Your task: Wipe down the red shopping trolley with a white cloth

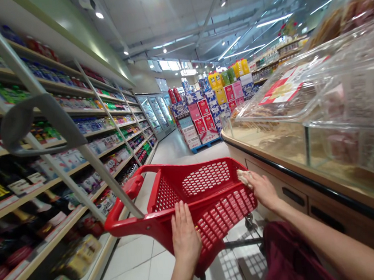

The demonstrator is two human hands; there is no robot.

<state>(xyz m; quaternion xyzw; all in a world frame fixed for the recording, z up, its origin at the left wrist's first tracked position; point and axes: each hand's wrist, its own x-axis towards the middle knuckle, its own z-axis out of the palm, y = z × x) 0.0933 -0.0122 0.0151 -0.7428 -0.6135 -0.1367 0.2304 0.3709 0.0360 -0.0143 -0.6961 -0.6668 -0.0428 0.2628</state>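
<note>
A red plastic shopping cart (169, 228) with perforated basket walls stands in front of me, its basket showing no goods inside. My left hand (185, 233) lies flat against the near side of the cart, fingers straight and close together over the rim. At the basket's right-hand corner, my right hand (262, 189) presses a pale crumpled cloth (244, 178) onto the red rim. The fingertips of that hand are partly hidden by the cloth. A grey metal pole with a grey plastic handle (46, 121) rises at the cart's left end.
Shelves (76, 169) of bottles and packs line the left side. On the right, a wooden display counter (277, 170) with a black edge carries clear plastic food boxes (288, 89). Stacked cartons (201, 123) stand on a blue pallet (206, 145) ahead, with glass-door fridges (157, 112) behind.
</note>
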